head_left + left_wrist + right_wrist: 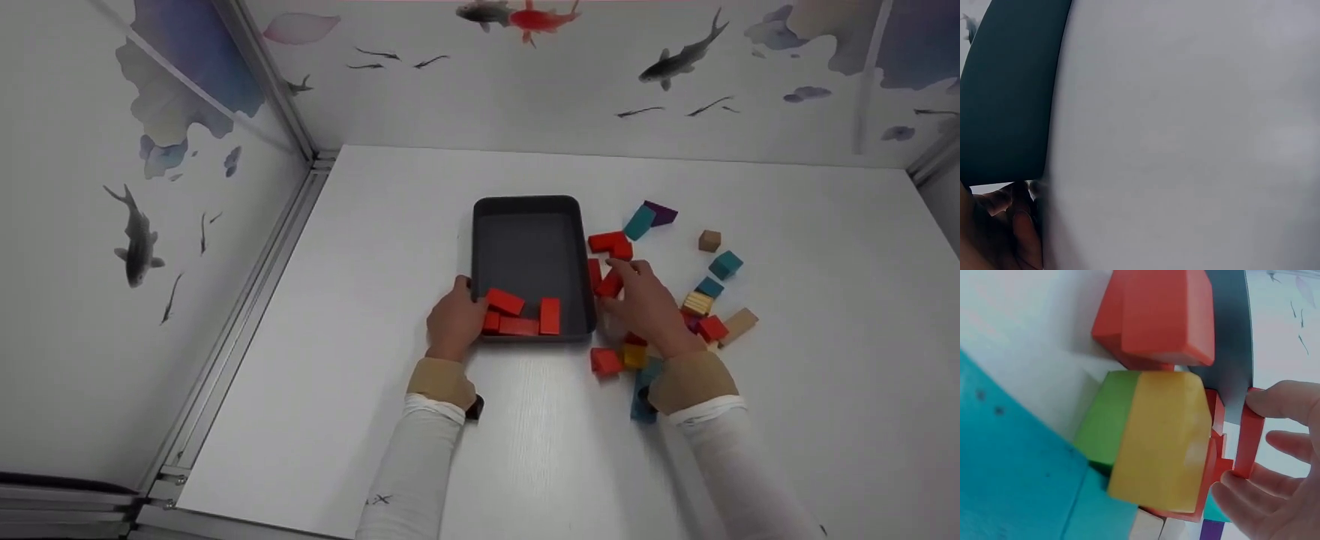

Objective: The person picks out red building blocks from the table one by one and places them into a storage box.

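A dark grey tray lies on the white table, with several red blocks at its near end. My left hand holds the tray's left side near the front corner. In the left wrist view the tray's outer wall stands beside the curled fingers. My right hand, just right of the tray, pinches a red block by its two ends between thumb and fingers. More red blocks lie against the tray's right side, close to that hand.
Right of the tray are scattered blocks: teal, purple, wooden and yellow ones. Under the right wrist lies a long teal block. A green block touches the yellow one. Printed panels wall the table's back and left.
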